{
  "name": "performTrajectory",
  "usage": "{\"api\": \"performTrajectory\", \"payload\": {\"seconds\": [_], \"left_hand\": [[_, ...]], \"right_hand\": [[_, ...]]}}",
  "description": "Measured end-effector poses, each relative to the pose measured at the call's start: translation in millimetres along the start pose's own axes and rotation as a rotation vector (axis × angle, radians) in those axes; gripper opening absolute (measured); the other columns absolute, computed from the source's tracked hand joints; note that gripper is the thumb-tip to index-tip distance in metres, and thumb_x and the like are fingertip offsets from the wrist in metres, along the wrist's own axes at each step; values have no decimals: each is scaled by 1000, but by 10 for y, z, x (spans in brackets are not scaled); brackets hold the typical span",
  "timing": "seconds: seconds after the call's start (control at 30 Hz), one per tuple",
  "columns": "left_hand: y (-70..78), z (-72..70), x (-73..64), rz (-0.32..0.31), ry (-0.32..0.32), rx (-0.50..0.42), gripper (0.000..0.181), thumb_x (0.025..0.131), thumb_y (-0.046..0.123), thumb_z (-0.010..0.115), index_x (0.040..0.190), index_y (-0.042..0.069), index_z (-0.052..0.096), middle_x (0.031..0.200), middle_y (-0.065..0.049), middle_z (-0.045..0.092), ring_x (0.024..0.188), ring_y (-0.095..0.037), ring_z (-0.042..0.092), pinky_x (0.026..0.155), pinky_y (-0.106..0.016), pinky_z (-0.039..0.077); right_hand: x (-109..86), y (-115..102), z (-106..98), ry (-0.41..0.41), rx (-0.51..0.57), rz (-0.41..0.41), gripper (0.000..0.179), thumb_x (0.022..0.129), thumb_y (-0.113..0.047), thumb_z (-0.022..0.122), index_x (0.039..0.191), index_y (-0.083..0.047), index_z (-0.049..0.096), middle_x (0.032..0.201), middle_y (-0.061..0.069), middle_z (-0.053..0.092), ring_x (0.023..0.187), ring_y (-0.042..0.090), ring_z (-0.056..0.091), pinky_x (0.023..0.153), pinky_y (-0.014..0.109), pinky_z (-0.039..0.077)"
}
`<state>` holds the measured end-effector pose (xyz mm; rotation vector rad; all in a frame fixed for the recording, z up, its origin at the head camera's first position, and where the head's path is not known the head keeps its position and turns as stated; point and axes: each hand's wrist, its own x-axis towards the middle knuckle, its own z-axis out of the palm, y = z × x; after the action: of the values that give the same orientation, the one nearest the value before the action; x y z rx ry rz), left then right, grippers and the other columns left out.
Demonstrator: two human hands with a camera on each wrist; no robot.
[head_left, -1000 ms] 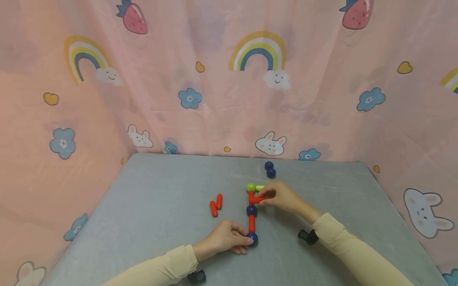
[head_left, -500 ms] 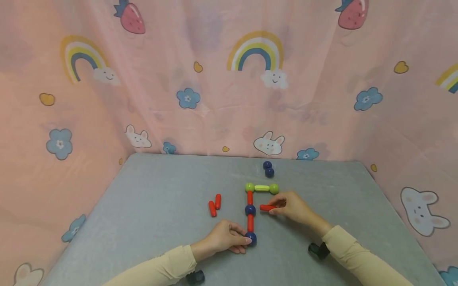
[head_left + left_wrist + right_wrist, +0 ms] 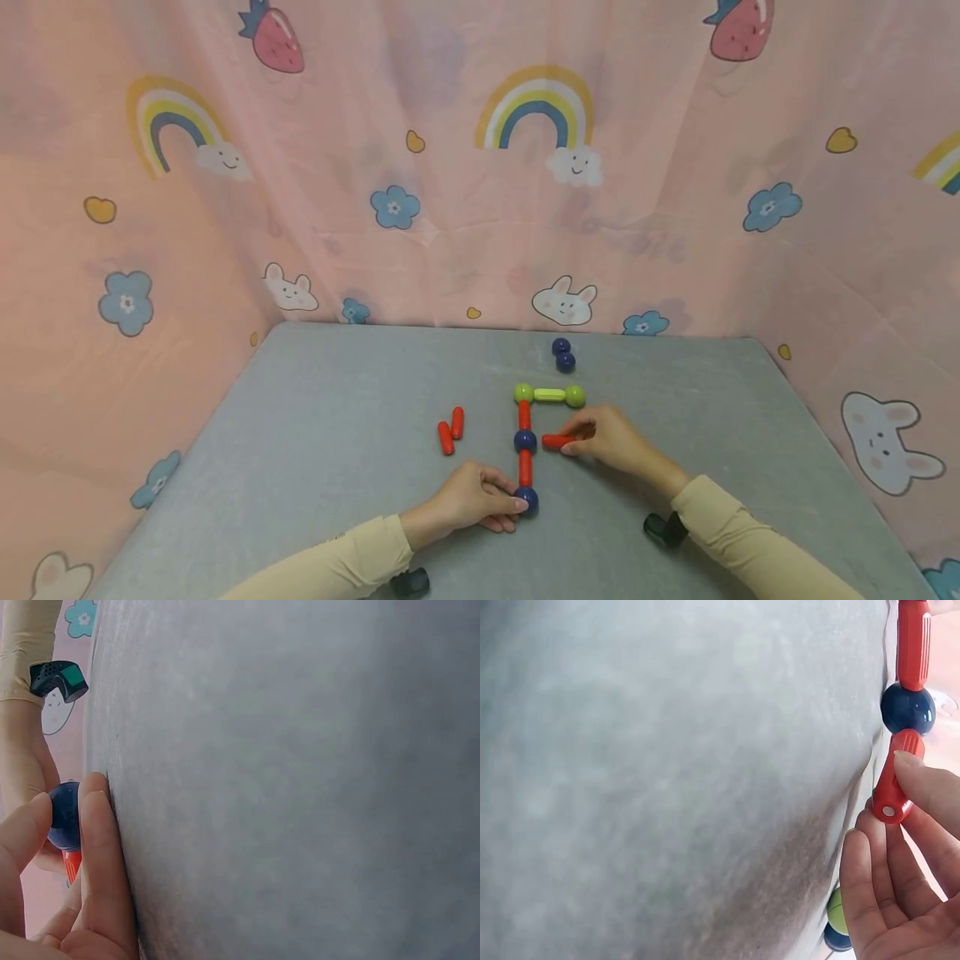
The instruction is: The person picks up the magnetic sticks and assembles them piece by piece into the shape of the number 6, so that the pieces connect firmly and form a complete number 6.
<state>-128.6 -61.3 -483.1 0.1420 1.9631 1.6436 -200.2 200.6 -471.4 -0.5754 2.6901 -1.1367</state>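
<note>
My left hand (image 3: 471, 498) pinches the near blue ball (image 3: 528, 501) between thumb and fingers; the left wrist view shows that blue ball (image 3: 65, 816) too. From it a red rod (image 3: 526, 468) leads to a middle blue ball (image 3: 525, 441). Beyond lies another red rod (image 3: 524, 415), then a green ball (image 3: 523, 392), a yellow-green rod (image 3: 550, 395) and a second green ball (image 3: 575, 396). My right hand (image 3: 611, 440) pinches a loose red rod (image 3: 557, 442), pointing it at the middle ball with a small gap in the head view. A silvery end shows on that rod (image 3: 898, 780).
Two red rods (image 3: 452, 431) lie side by side left of the chain. Two dark blue balls (image 3: 563, 355) touch each other near the table's back edge. A pink patterned curtain (image 3: 450, 250) stands behind the grey table (image 3: 337, 400).
The right hand has drawn the red rod away from beside the far red rod, to the right and nearer, level with the middle blue ball. The left hand keeps its place.
</note>
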Motion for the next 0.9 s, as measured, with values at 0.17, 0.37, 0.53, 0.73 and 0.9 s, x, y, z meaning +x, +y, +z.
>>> {"api": "performTrajectory", "payload": {"seconds": [0.17,0.37,0.53,0.73,0.9], "left_hand": [[9,1,-9,-2,-7,-4,21,85,14,78,98,0,70,81,-20,76,59,-11,69,55,-25,59],[6,-3,-4,-5,-8,-3,21,85,14,78,99,0,70,81,-19,76,59,-10,69,55,-25,59],[2,-5,-7,-10,-7,1,22,84,15,79,99,1,70,80,-17,76,59,-10,69,56,-25,59],[6,-4,-6,-7,-7,2,22,84,16,79,98,1,70,78,-14,76,59,-9,69,56,-25,59],[12,3,-2,-5,-4,-1,20,84,15,79,97,2,70,77,-14,76,59,-10,69,56,-24,59]], "right_hand": [[15,-17,27,-9,-15,10,16,80,-17,82,95,-14,77,87,-3,74,75,6,63,67,20,53],[21,-27,35,-1,-21,10,16,80,-17,82,95,-14,77,87,-3,74,74,6,61,67,19,52],[31,-15,44,-6,-19,2,16,80,-18,82,94,-13,77,87,-1,74,74,6,60,67,20,52],[50,-5,55,-7,-12,-10,17,79,-19,83,94,-13,77,87,-1,74,74,5,60,67,20,52],[57,3,51,-13,-17,-35,19,79,-19,83,95,-11,77,89,0,75,74,5,61,68,19,52]]}}
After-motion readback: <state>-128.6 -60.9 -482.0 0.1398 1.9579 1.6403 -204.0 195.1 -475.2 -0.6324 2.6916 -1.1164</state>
